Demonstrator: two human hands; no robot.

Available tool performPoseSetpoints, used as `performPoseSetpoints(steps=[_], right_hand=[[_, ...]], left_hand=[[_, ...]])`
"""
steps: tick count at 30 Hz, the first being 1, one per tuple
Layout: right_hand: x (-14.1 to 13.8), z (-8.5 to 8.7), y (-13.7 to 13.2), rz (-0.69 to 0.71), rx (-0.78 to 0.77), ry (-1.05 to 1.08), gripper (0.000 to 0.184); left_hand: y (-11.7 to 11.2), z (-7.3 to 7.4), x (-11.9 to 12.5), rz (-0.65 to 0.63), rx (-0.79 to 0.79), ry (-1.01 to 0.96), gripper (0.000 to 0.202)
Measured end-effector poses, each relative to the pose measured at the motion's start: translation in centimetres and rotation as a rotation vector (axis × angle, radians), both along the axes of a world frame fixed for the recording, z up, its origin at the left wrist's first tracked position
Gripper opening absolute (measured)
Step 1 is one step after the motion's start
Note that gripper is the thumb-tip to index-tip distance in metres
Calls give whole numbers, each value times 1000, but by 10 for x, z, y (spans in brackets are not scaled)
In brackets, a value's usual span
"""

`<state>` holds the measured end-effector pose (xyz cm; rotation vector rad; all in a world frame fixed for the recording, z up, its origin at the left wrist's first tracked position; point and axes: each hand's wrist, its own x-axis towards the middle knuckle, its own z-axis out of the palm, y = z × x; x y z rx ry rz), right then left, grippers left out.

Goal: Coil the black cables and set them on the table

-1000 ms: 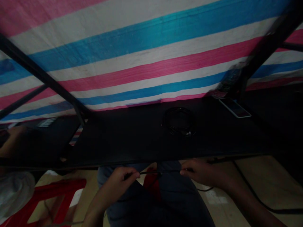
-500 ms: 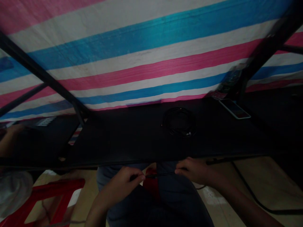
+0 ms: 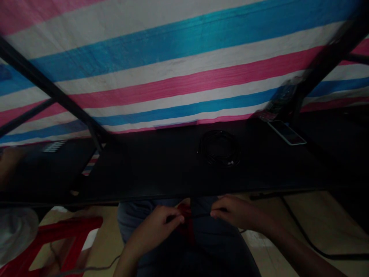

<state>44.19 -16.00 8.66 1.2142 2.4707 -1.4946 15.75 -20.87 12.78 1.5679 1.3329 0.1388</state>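
**Thin black cable (image 3: 198,216) held straight across the lap**

Just below the near edge of the black table (image 3: 161,173), the thin black cable runs level between the person's two hands. The left hand (image 3: 152,231) is closed, its fingertips (image 3: 180,219) pinching one stretch of the cable. The right hand (image 3: 236,211) is curled, with its fingers (image 3: 215,213) closed on the cable farther along. The hands are close together, and the smooth, narrow cable spans the short gap between them. Directly behind it, under the table edge, a crumpled red cloth (image 3: 184,219) sits against dark denim jeans (image 3: 213,246).

On the table's matte top, straight ahead of the hands, lies a neat round coil of black cable (image 3: 219,149). To the right of that coil, near the far edge, a smartphone (image 3: 286,132) lies flat with a pale rim, and a blurred, clear plastic bottle (image 3: 281,98) stands just behind it. Beyond the far edge hangs a woven tarpaulin (image 3: 184,77) in pink, white and blue stripes, crossed by black metal bars (image 3: 49,86). Below the table's left end stands a red plastic stool (image 3: 66,234), beside a white bag (image 3: 14,231). A thick black cord (image 3: 311,238) curves across the tan floor (image 3: 325,215) below the table's right end.
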Motion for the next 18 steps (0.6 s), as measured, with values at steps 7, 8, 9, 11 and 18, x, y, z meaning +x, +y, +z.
performPoseSetpoints(steps=[7, 8, 9, 11, 18], right_hand=[[19, -13, 5, -83, 73, -145, 30], [18, -11, 4, -80, 75, -128, 28], [16, -9, 3, -68, 70, -100, 27], [9, -3, -1, -36, 38, -26, 27], [-3, -3, -9, -11, -12, -1, 30]], left_hand=[[13, 14, -24, 71, 92, 60, 32], [14, 13, -22, 83, 102, 61, 32], [14, 11, -19, 86, 104, 58, 32], [11, 5, -7, 58, 85, 44, 33], [0, -4, 18, -29, 35, 0, 25]])
